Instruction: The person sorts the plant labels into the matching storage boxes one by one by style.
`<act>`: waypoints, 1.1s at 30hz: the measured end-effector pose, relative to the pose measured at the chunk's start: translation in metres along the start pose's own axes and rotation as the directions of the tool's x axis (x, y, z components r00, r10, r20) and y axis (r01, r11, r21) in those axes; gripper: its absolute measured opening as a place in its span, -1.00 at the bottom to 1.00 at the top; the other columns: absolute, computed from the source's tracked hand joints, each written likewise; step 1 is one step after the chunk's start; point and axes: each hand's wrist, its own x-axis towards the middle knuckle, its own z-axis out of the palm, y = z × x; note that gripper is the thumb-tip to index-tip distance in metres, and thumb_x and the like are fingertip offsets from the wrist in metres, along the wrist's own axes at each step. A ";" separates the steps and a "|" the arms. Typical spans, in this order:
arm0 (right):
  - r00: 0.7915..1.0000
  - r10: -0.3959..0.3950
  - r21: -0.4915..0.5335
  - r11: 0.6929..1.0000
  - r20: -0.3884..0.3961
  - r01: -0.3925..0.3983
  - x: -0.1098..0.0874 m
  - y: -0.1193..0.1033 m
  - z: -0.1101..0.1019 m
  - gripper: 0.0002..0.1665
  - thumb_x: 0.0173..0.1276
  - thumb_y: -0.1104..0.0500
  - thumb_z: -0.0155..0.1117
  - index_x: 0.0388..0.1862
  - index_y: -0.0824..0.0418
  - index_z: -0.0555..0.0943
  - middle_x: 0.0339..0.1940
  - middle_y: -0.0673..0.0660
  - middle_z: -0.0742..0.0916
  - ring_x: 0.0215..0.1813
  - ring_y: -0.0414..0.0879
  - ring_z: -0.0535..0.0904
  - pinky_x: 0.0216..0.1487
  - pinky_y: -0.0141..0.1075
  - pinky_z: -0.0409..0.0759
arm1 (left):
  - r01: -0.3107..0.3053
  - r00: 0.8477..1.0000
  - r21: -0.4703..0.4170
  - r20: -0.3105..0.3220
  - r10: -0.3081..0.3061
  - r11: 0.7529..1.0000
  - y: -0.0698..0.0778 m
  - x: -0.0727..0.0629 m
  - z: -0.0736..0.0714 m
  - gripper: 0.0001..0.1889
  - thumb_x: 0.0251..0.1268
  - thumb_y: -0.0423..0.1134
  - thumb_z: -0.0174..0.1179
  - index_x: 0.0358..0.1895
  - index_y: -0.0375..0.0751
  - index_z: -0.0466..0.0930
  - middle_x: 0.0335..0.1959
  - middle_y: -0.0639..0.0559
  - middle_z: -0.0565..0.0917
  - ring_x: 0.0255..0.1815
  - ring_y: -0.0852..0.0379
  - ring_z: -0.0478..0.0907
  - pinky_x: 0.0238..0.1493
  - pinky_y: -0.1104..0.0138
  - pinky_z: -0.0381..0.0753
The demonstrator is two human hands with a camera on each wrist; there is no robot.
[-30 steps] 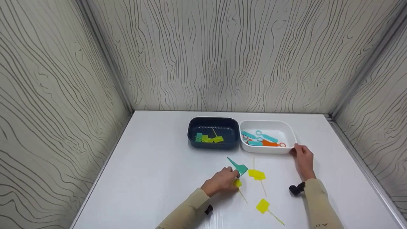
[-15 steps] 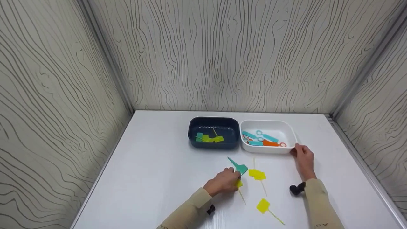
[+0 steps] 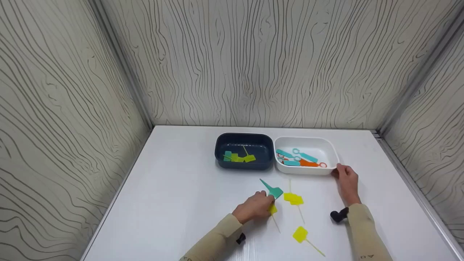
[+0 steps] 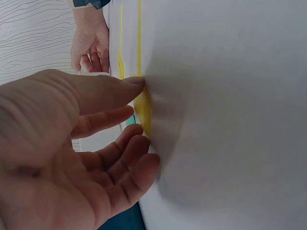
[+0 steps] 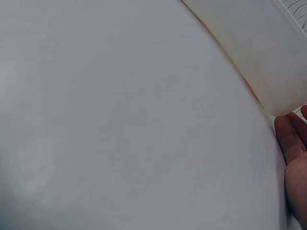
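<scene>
My left hand [image 3: 255, 207] is low over the table, its thumb and curled fingers at the edges of a square yellow plant label [image 4: 143, 106] with a thin stem. Part of that label is hidden under the fingers. Just beyond the fingertips lies a green T-shaped plant label [image 3: 274, 191]. My right hand [image 3: 348, 183] holds the near right corner of a white plastic box [image 3: 306, 170]; in the right wrist view its fingers are against the outside of that corner. Two overlapping yellow labels [image 3: 293, 198] lie between the hands, and another yellow label [image 3: 300, 234] lies nearer the front.
A dark blue box [image 3: 244, 166] stands against the white box's left side, with several yellow labels and a green one inside. Turquoise and orange strips with ring ends [image 3: 308, 164] lie in the white box. Patterned walls [image 3: 253, 65] surround the white table [image 3: 174, 188].
My left hand has shifted very slightly to the right, and the stem of the yellow label under it has turned a little. My right hand stays at the white box's corner.
</scene>
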 end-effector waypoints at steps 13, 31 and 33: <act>1.000 0.016 -0.049 0.999 0.004 -0.016 0.000 -0.002 -0.001 -0.39 0.48 -0.27 -0.01 0.03 0.25 0.51 -0.14 -0.06 0.63 -0.06 -0.31 0.58 -0.02 -0.63 0.50 | 0.101 0.995 -0.058 0.023 -0.100 0.993 0.002 0.002 0.001 -0.83 0.31 -0.15 0.28 -0.08 -0.02 0.60 -0.28 0.05 0.45 -0.25 0.14 0.32 -0.20 0.34 0.47; 1.000 -0.028 0.005 1.000 -0.013 0.028 -0.001 0.000 0.001 -0.39 0.47 -0.22 0.06 -0.01 0.34 0.51 -0.20 -0.05 0.64 -0.13 -0.31 0.61 -0.05 -0.62 0.54 | -0.029 0.991 -0.061 0.130 0.037 0.998 -0.001 0.000 -0.004 -0.66 0.27 -0.12 0.32 0.08 0.34 0.59 -0.12 0.17 0.54 -0.20 0.19 0.40 -0.07 0.34 0.54; 0.999 -0.029 -0.007 1.000 -0.014 0.029 0.000 0.000 0.001 -0.38 0.47 -0.23 0.05 0.00 0.34 0.51 -0.19 -0.06 0.63 -0.13 -0.32 0.60 -0.05 -0.62 0.53 | -0.006 0.990 -0.074 0.137 0.017 0.997 0.000 -0.001 -0.005 -0.69 0.26 -0.11 0.33 0.04 0.32 0.58 -0.19 0.16 0.48 -0.25 0.19 0.39 -0.15 0.36 0.51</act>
